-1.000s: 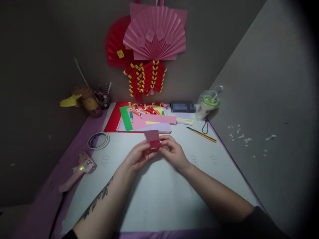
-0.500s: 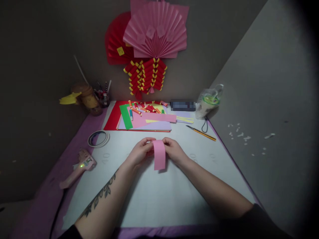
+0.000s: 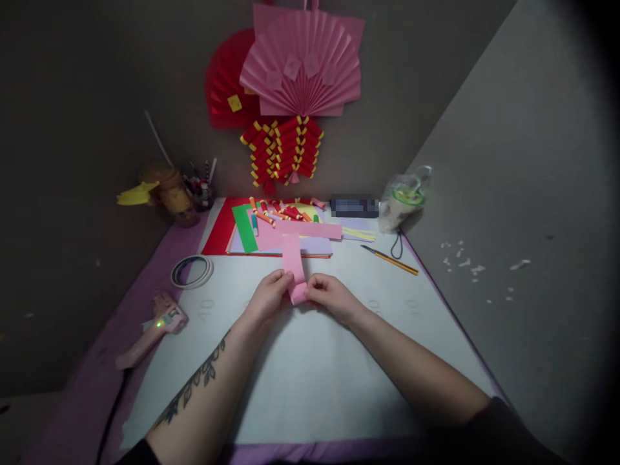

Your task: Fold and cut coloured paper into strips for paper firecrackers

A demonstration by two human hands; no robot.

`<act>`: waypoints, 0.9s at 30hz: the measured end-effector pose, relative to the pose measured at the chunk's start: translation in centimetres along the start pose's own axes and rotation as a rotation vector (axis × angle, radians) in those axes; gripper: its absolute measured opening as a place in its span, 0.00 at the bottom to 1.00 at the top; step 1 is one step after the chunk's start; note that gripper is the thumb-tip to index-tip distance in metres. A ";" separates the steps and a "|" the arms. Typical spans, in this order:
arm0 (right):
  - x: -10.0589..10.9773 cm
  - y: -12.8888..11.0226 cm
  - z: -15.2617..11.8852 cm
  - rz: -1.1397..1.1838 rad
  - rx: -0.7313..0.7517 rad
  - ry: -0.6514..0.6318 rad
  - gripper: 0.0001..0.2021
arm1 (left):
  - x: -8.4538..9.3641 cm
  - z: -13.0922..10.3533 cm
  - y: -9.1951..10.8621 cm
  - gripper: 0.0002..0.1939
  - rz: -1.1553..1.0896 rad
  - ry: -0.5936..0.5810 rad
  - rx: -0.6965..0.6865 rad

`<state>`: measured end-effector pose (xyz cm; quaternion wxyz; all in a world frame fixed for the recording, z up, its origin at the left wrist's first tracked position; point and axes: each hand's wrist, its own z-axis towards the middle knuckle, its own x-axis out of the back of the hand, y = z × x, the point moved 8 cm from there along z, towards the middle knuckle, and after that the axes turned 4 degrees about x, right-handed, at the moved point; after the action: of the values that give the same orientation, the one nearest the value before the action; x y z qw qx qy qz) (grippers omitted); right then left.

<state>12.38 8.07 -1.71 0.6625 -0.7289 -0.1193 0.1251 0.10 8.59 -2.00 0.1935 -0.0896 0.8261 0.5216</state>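
Note:
A pink paper strip (image 3: pixel 293 258) is held over the middle of the white table sheet (image 3: pixel 310 374). Its long part points away, toward the paper stack, and its near end is bent or curled. My left hand (image 3: pixel 268 294) pinches the strip's left edge between thumb and fingers. On the other side, my right hand (image 3: pixel 332 296) has its fingers closed on the near right end of the strip. Behind the strip lies a stack of coloured paper (image 3: pixel 310 247), with small red and orange paper rolls (image 3: pixel 290 212) on top.
At the left are tape rolls (image 3: pixel 192 272), a pink glue gun (image 3: pixel 155 328) with a lit light, and a brown cup (image 3: pixel 173 194). A craft knife (image 3: pixel 390 259) and a bagged cup (image 3: pixel 405 200) stand or lie at the right. Paper fans (image 3: pixel 305 64) hang behind.
The strip, which hung down toward me, now points away with its near end bent. My right hand has moved slightly down to that end, and my left hand has shifted slightly.

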 end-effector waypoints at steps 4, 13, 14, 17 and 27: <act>-0.1 -1.3 0.0 -0.084 0.182 -0.064 0.21 | 0.2 -0.1 0.9 0.15 -0.019 0.014 -0.061; -0.2 0.7 0.6 0.028 0.116 0.046 0.04 | 0.5 0.3 0.3 0.15 -0.016 0.107 -0.060; -0.1 0.9 0.6 0.018 0.104 0.033 0.04 | 1.0 0.4 0.7 0.14 -0.020 0.140 -0.078; 0.7 0.9 0.7 -0.014 0.101 0.028 0.08 | 3.5 0.6 2.8 0.16 -0.079 0.284 -0.170; 8.7 -1.1 2.3 -0.129 0.113 0.356 0.12 | 8.1 1.4 6.2 0.14 0.537 0.425 -0.291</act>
<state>19.75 13.33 -1.06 0.7196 -0.6919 -0.0396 -0.0423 -9.17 12.97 -0.76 -0.1407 -0.0026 0.7592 0.6355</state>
